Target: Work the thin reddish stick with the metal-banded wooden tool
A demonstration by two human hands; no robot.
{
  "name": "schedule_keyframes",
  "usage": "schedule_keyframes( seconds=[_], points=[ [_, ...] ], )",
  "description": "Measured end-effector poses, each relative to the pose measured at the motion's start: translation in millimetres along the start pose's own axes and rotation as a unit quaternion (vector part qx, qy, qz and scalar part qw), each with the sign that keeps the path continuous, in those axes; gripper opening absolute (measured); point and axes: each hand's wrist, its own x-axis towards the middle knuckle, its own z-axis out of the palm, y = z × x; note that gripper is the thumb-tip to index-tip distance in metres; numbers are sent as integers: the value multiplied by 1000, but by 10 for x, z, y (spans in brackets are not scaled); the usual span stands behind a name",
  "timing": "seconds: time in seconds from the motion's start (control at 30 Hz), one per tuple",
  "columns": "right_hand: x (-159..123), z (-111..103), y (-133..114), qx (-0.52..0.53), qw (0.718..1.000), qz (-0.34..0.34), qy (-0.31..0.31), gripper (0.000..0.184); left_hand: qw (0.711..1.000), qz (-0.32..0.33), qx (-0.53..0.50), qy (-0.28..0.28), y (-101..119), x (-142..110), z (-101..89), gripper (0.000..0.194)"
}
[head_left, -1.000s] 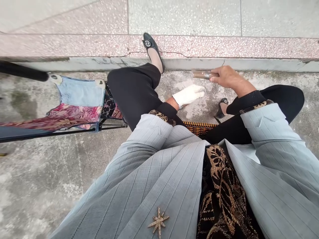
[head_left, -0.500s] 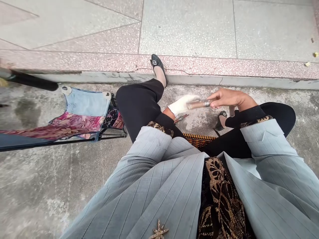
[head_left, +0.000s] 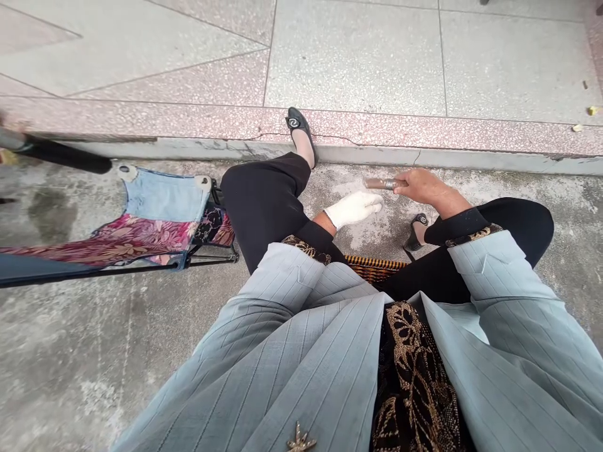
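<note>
My left hand [head_left: 355, 209], in a white knitted glove, is held low between my knees with its fingers drawn together. Whatever is between those fingers, if anything, is too small to make out. Up and to the right of it, my right hand [head_left: 421, 186] is bare and closed around one end of a short brown rod with a silvery metal band [head_left: 374, 183]. The rod's free end points left, above the gloved fingertips and apart from them. My palm and fingers hide its other end.
On the left stands a folding chair with floral fabric [head_left: 146, 229]. A black padded bar [head_left: 70, 154] reaches in above it. Under me shows a woven seat [head_left: 372, 267]. A raised terrazzo step [head_left: 353, 129] runs across the front, with small yellowish scraps [head_left: 577, 128] at right.
My hands have come apart: the gloved left hand is slightly lower, and the right keeps the rod, now clear of the glove. A reddish thing near my left wrist no longer shows.
</note>
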Motion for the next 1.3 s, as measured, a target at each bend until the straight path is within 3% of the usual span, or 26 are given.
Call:
schedule_keyframes(
  seconds=[0.13,0.2,0.27,0.33,0.4,0.5,0.6,0.73,0.83,0.9,1.0,1.1,1.23,1.3],
  points=[
    [-42,-24,9,-5,986,-33,-164,16,999,5,11,-41,8,-17,-99,12],
    [-75,-60,52,57,965,-79,-243,18,999,10,2,-49,10,-20,-136,13],
    [-127,-124,97,149,941,-116,-279,28,999,5,-14,-47,3,-18,-148,16],
    [-192,-203,124,250,929,-127,-242,42,999,-7,-34,-35,-13,-13,-139,20],
    [-254,-274,123,337,923,-117,-146,48,998,-24,-57,-20,-30,-8,-113,26],
    [-296,-318,84,409,907,-98,-19,43,996,-44,-69,-24,-35,-4,-55,36],
    [-247,-284,70,418,905,-70,41,39,997,-43,-48,-42,-14,0,-3,43],
    [-99,-185,167,337,937,-12,85,28,998,-29,-37,-45,17,13,25,42],
    [-6,-109,235,166,980,34,108,23,998,-20,-33,-49,25,12,34,30],
    [22,-65,222,53,992,48,104,26,998,-20,-27,-50,32,0,32,24],
    [27,-26,137,-57,996,50,52,34,999,-23,-11,-41,56,-21,-8,19],
    [16,-7,75,-94,994,42,-48,34,999,-20,-9,-37,87,-33,-90,22],
    [-11,16,92,-23,980,-35,-193,27,999,-17,-29,-24,76,-32,-169,26],
    [-46,4,110,62,955,-89,-275,30,999,-24,-46,-6,38,-19,-171,25]
  ],
)
